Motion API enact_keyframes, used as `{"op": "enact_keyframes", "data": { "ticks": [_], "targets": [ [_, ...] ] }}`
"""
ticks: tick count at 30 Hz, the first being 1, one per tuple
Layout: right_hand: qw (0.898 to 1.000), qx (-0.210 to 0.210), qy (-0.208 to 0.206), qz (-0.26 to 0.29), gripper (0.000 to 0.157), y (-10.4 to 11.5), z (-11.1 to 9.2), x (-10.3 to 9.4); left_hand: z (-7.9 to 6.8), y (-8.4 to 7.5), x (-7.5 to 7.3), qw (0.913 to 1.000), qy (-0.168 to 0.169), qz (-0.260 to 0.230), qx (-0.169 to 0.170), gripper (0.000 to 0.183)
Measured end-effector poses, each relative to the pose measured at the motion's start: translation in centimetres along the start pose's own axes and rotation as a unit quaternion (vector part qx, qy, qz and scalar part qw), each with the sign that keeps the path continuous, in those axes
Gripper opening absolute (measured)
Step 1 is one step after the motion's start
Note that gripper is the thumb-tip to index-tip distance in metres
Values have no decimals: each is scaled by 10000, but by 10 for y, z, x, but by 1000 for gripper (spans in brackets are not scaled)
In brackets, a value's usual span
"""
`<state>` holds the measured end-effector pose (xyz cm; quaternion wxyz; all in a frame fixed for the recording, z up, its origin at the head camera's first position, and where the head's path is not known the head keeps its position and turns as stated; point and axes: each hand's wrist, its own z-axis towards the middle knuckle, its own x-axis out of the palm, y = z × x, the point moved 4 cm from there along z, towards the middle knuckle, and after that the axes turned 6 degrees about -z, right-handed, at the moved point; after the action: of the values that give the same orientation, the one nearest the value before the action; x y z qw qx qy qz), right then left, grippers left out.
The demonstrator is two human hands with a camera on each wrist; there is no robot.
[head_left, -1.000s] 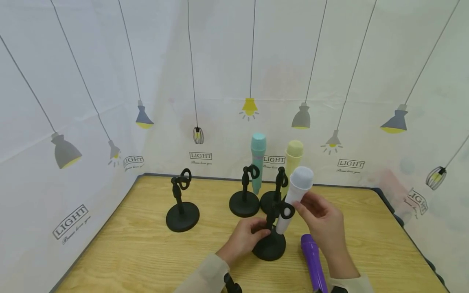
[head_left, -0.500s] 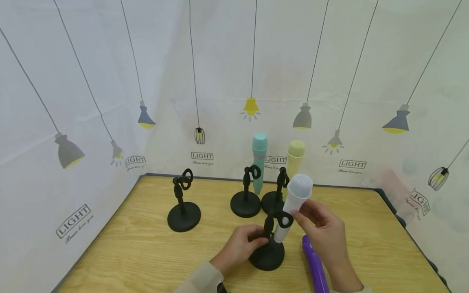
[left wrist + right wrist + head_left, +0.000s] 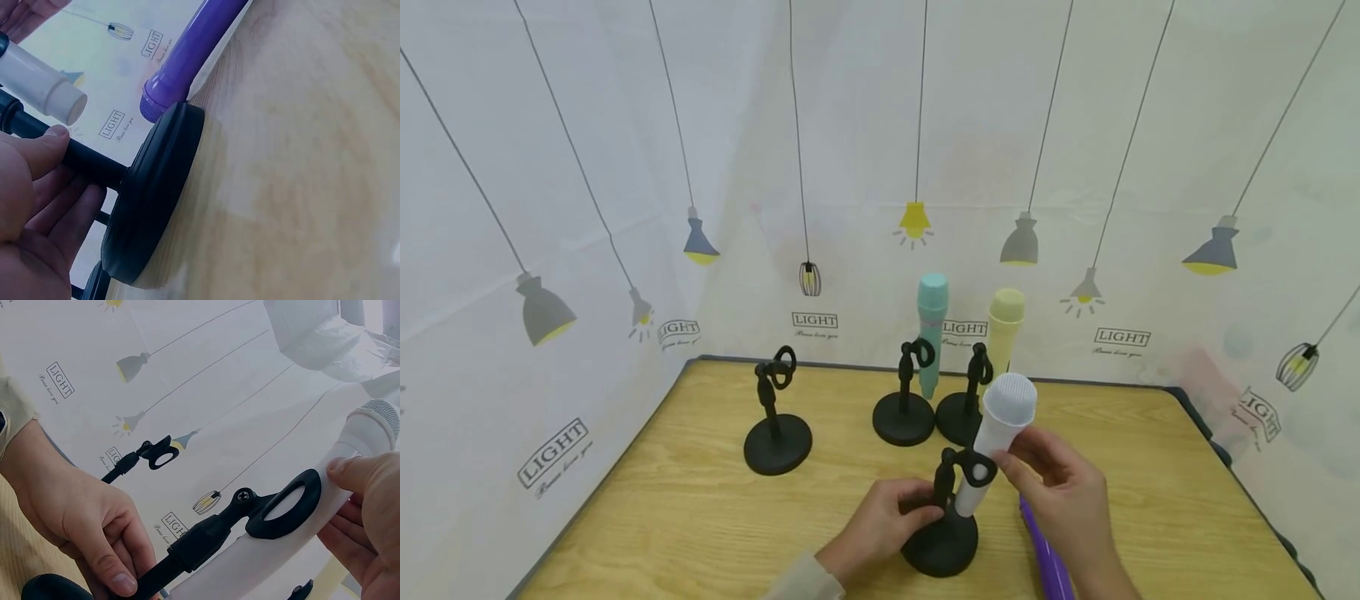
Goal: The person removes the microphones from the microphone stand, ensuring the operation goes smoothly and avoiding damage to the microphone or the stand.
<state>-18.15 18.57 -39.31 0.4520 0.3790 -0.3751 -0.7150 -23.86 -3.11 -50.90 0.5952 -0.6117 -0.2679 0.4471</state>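
Drawn nearer the person across wood-grained table point(image 3: 700, 533), before lamp-printed sheeting point(image 3: 857, 125): white mesh-headed microphone point(image 3: 1000, 429), pinched by right hand point(image 3: 1063, 500) at ring clip point(image 3: 304, 509); black disc-based stand point(image 3: 940, 546), gripped by left hand point(image 3: 883, 525).

On the white backdrop point(image 3: 850, 125), the boxed word LIGHT is repeating in capitals: 6 labels point(image 3: 815, 321) are showing in the head view, the far right one bending in a crease. Small script point(image 3: 815, 335) is running beneath, looking too blurry to read surely. The left wrist view is showing 2 LIGHT labels, the right wrist view 3
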Motion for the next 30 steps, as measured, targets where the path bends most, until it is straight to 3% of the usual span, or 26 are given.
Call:
{"op": "enact_keyframes", "data": {
  "ticks": [7,22,30],
  "targets": [
    [9990,349,121,-264,32,3,-7,-1,-8,-1,1,10000,46,-81,-12,19],
    [9994,267,49,-232,35,7,-9,1,-9,-3,-2,9987,251,-396,-192,20],
    [9983,443,86,-379,38,11,-6,2,-7,-5,2,9992,213,-350,-33,20]
  ]
}}
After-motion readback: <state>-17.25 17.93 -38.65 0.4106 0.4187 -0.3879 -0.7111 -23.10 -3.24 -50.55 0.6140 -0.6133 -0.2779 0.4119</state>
